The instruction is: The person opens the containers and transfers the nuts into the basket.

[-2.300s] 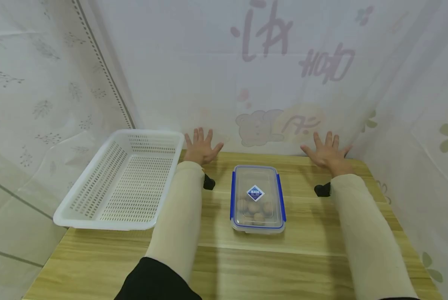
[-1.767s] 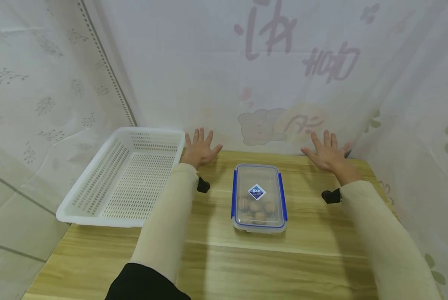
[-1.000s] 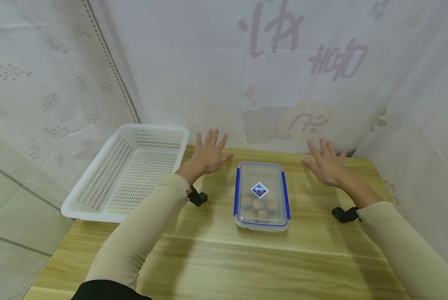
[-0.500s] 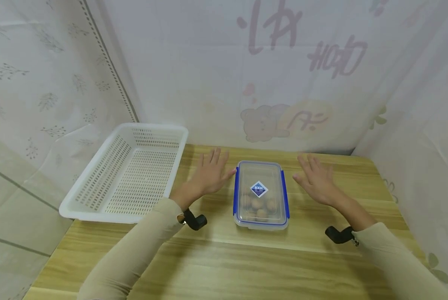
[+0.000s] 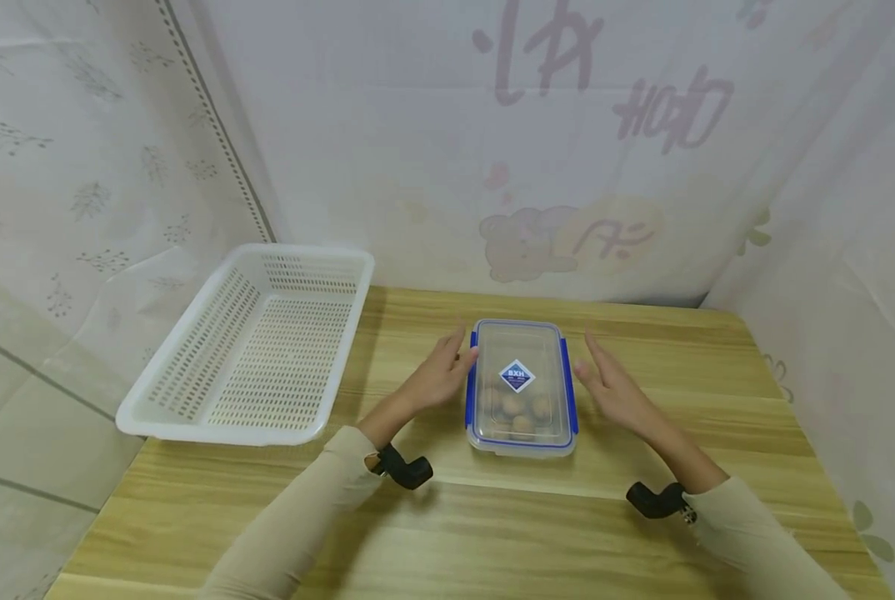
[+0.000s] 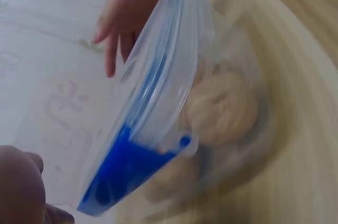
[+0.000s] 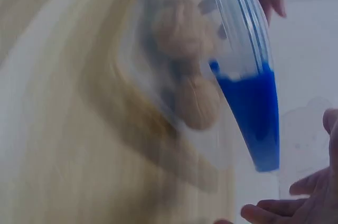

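Note:
A clear plastic food container (image 5: 522, 342) with blue side latches (image 6: 119, 168) and a BXH sticker lies on the table, lid on. Several round brown nuts, which look like walnuts (image 7: 196, 102), show through its walls. My left hand (image 5: 440, 372) is at the container's left latch, thumb against or very near it; whether it touches is unclear. On the other side my right hand (image 5: 614, 392) stands a little apart from the right latch (image 7: 253, 118), palm facing inward. Both hands have fairly straight fingers and hold nothing.
A white perforated plastic basket (image 5: 327, 350) stands at the left on the wooden table (image 5: 492, 533), nothing in it. Patterned white curtains (image 5: 402, 150) hang behind and at both sides. Black wrist camera mounts (image 5: 410, 471) jut from both wrists.
Both hands have come back from the table's far edge and in towards the container, turning from spread, palms-down to palms-inward. The container and basket stay in place.

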### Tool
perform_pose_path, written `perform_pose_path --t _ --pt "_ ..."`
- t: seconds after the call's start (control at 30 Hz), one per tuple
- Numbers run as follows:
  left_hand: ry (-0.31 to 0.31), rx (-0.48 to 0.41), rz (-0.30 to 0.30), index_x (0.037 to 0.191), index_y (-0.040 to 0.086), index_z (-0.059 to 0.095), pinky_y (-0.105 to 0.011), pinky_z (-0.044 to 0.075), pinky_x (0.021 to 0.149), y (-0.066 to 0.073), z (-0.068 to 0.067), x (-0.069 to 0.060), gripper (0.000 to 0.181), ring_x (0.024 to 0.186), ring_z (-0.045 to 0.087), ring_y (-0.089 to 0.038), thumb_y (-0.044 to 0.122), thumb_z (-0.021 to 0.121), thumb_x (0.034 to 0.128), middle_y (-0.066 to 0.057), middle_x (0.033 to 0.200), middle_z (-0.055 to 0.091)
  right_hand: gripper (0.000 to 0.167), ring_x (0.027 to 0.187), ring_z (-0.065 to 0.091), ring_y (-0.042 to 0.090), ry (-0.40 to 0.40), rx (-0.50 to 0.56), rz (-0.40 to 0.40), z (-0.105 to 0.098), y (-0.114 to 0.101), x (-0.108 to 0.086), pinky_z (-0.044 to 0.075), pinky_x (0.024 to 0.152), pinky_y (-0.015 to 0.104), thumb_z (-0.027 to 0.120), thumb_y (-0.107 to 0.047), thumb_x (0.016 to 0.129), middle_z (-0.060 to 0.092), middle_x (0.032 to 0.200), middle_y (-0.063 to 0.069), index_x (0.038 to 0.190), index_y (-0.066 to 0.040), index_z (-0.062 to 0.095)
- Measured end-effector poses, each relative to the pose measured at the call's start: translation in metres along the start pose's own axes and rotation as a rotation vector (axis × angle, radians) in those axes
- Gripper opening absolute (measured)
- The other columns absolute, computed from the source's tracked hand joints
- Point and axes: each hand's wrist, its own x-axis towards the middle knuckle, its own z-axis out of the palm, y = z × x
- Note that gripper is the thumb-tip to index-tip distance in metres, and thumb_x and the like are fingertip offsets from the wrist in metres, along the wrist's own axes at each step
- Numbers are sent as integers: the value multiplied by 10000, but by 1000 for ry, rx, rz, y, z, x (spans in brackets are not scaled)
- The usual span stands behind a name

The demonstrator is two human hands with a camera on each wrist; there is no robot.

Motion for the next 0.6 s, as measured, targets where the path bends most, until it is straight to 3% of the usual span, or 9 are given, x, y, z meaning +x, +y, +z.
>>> perform_pose_path --t 0.07,0.2,0.3,0.33,0.4,0.47,0.53,0.6 --pt "4 -78 -16 1579 -92 178 -544 385 1133 1 4 0 650 1346 480 -456 331 368 1124 -328 1576 299 672 1442 259 551 3 50 53 5 -2 -3 244 1151 676 367 -323 1126 194 1600 365 1595 75 96" --pt "13 -190 -40 1569 -116 170 -485 582 891 1 14 0 626 1148 628 -431 286 361 1128 -344 1407 497 694 1309 479 521 8 172 159 16 -6 -7 483 1018 588 340 -400 1122 352 1518 373 1607 42 115" --pt "43 -237 -69 1575 -100 186 -375 616 698 2 20 1 612 966 674 -354 269 375 1124 -300 1235 599 697 1168 594 473 12 250 226 25 -9 -10 584 872 499 336 -425 1117 445 1451 352 1613 19 129" --pt "60 -236 -80 1577 -88 200 -349 608 684 1 22 1 606 943 667 -322 271 379 1123 -280 1202 610 693 1167 598 459 20 252 239 28 -11 -11 577 885 497 335 -430 1117 462 1442 344 1613 16 146" --pt "87 -234 -94 1585 -63 216 -332 598 683 0 27 2 592 918 653 -290 264 383 1120 -254 1157 621 680 1184 589 466 33 264 257 34 -13 -12 550 933 524 335 -430 1116 475 1438 341 1611 8 175" --pt "104 -248 -99 1593 -43 212 -386 605 713 -1 30 2 578 929 654 -322 245 379 1121 -266 1184 616 669 1289 518 484 58 257 269 40 -15 -14 463 1046 577 332 -433 1116 426 1501 327 1610 -2 200" --pt "117 -240 -94 1601 -28 198 -445 579 898 -3 34 3 568 1120 636 -366 234 358 1124 -283 1346 569 657 1387 411 489 86 246 280 45 -16 -15 341 1136 612 319 -437 1117 358 1561 305 1613 -20 211" --pt "125 -241 -84 1606 -21 178 -493 470 1070 -4 37 3 556 1312 532 -404 215 334 1127 -280 1506 452 642 1435 334 485 112 250 297 50 -17 -16 272 1170 615 300 -430 1120 296 1602 281 1618 -35 204"
